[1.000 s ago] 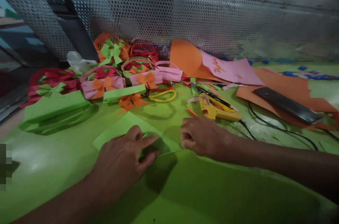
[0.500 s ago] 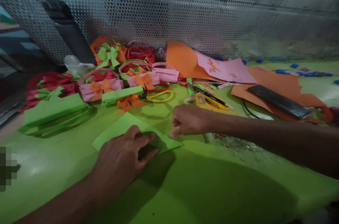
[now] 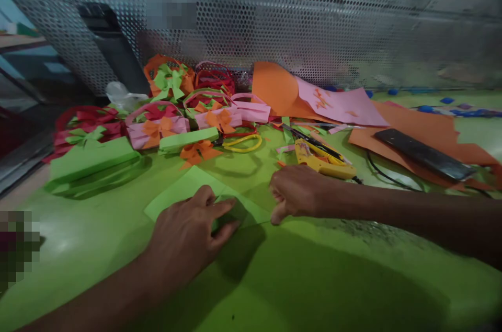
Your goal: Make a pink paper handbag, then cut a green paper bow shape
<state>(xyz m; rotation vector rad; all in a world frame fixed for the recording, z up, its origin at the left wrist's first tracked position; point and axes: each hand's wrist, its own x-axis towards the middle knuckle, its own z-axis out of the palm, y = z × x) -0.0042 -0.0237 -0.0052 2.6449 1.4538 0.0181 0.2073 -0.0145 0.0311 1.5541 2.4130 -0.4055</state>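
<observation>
A sheet of light green paper with fold lines lies on the green table. My left hand rests on it, thumb and forefinger spread apart and pressing its middle. The other fingers are bent under the hand. At the right corner of the sheet is my right hand, its fingers curled in and the thumb pointing down at the paper's tip. Whatever may be between those fingers is hidden. Behind the sheet sit an orange paper bow and yellow-handled scissors.
Several small paper bags with bows stand at the left, a green bag nearest. Behind them leans a dark bottle. Beyond my right hand lie a yellow glue gun, a black phone, orange sheets and a pink sheet. A perforated metal panel closes the back.
My right hand has shifted slightly right and toward me, its thumb lower by the paper's corner. My left hand stays on the sheet. The whole view has shifted a little.
</observation>
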